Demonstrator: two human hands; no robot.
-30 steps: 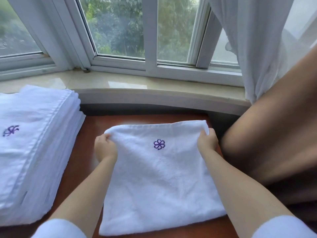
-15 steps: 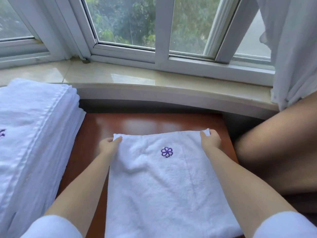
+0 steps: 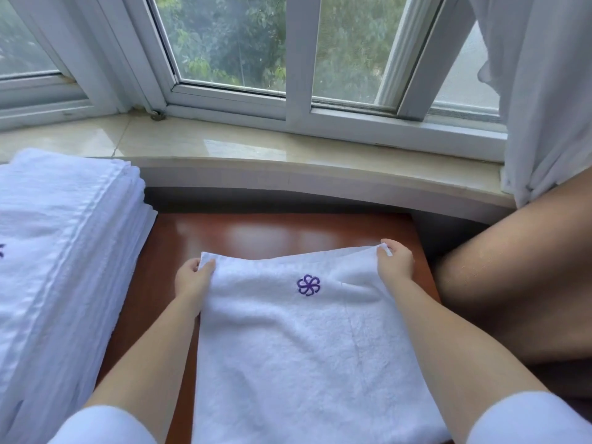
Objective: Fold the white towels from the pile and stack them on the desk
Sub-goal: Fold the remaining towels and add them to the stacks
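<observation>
Now the towel [image 3: 307, 341] lies flatter on the worktop [image 3: 262, 232]. Left hand [image 3: 192, 280] and right hand [image 3: 395, 262] still pinch its far corners.

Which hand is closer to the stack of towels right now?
Left. The left hand pinches the spread towel's far left corner, beside the stack of towels. The right hand pinches the far right corner, across the towel.

One towel [image 3: 307, 347] lies spread on one desk [image 3: 256, 233], bearing one purple flower mark [image 3: 308, 285]. Two hands, left [image 3: 192, 280] and right [image 3: 395, 262], each pinch one far corner. One stack [image 3: 64, 251] sits left, its towel count unclear, and one curtain [image 3: 551, 91] hangs right.
</observation>
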